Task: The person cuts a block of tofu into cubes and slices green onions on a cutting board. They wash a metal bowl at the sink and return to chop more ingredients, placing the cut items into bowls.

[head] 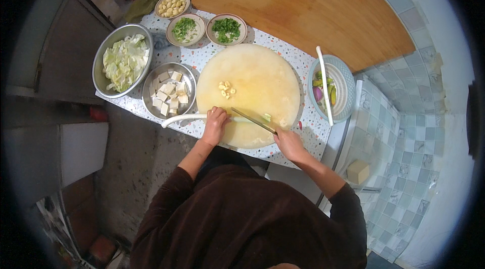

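Note:
On a round cutting board (261, 75) lies a long white leek or scallion stalk (185, 117), its curved end reaching past the board's left edge. My left hand (216, 124) presses the stalk down near the board's front left. In my right hand (290, 144) is the handle of a kitchen knife (253, 120), its blade slanting across the stalk just right of my left hand. A small pale green cut piece (267, 117) sits beyond the blade. Several garlic pieces (226, 89) rest farther back on the board.
Left of the board stand a steel bowl of white cubes (168, 94), perhaps tofu, and a basin of torn cabbage (127, 62). Behind are bowls of chopped greens (226, 30) and peeled garlic (171, 6). Another white stalk (324, 85) lies across a plastic colander (343, 90).

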`<state>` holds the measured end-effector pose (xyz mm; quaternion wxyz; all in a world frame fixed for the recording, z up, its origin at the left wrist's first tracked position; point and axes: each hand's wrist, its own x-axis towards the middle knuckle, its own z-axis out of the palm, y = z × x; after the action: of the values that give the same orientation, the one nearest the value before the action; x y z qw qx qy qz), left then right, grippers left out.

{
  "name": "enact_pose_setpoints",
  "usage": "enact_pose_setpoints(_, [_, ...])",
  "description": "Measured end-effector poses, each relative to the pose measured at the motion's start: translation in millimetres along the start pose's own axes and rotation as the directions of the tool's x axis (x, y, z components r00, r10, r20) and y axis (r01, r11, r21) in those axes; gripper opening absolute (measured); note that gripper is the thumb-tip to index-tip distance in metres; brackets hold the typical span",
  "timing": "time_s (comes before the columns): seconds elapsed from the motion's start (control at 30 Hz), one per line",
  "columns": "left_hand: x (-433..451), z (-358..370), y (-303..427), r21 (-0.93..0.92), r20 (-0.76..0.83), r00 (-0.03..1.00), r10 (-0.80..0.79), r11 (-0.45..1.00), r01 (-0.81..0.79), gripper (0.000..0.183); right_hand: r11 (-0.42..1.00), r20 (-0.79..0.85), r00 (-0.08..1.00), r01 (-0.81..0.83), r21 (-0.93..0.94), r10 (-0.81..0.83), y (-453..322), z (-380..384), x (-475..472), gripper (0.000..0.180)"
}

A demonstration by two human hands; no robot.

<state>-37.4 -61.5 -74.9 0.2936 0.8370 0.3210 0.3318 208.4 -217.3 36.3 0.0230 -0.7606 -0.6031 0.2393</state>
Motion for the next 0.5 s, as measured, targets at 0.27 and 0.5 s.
enact_pose_setpoints(0.27, [-0.2,-2.2,-0.9,-0.028,-0.021,1.0,0.001,1.0,-0.002,0.017,0.988,-0.079,0.994,0.084,0.128,-0.074,-2.8,-4.3,12.5,0.022])
enact_pose_setpoints(0.5, [-3.3,1.6,-5.5,-0.05,-0.018,1.0,0.019,0.999,-0.02,0.016,0.996,0.011,1.0,0.014,0.092,-0.015,-20.3,7.7,9.2,0.022])
